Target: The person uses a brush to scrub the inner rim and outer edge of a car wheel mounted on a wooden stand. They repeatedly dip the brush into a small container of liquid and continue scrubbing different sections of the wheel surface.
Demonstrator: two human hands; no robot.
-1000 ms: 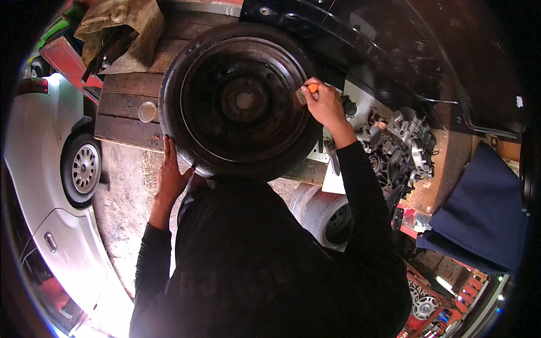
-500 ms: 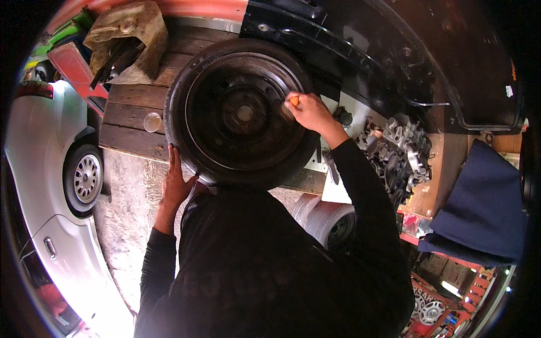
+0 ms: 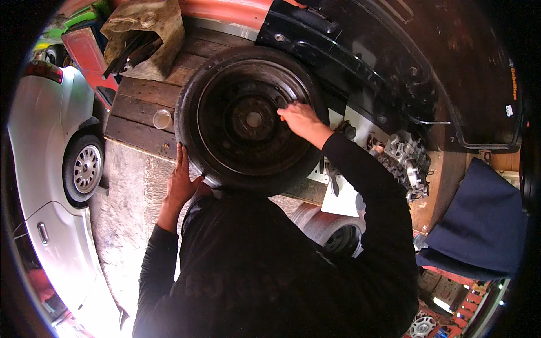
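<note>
A car wheel, a dark steel rim with its tyre [image 3: 187,121], lies flat before me, its near edge jutting past the bench toward my body. My right hand [image 3: 304,122] is over the right half of the rim, closed round a small tool with an orange handle [image 3: 282,117]; my fingers mostly cover it, and its working end cannot be made out. At the tyre's near left edge, my left hand [image 3: 181,183] rests against the rubber, fingers stretched out and thumb apart, holding no tool.
On the plank bench [image 3: 135,102] are a small clear cup [image 3: 163,120] and a cut-open container [image 3: 147,50] with tools. Black car panels [image 3: 360,67] lie behind. Metal engine parts [image 3: 408,160] sit at right, a loose tyre [image 3: 332,231] below. A silver car [image 3: 48,146] stands left.
My right hand has moved with the orange-handled tool from near the rim's outer part inward toward the hub. My left hand stays at the tyre's edge. The whole view has shifted slightly.
</note>
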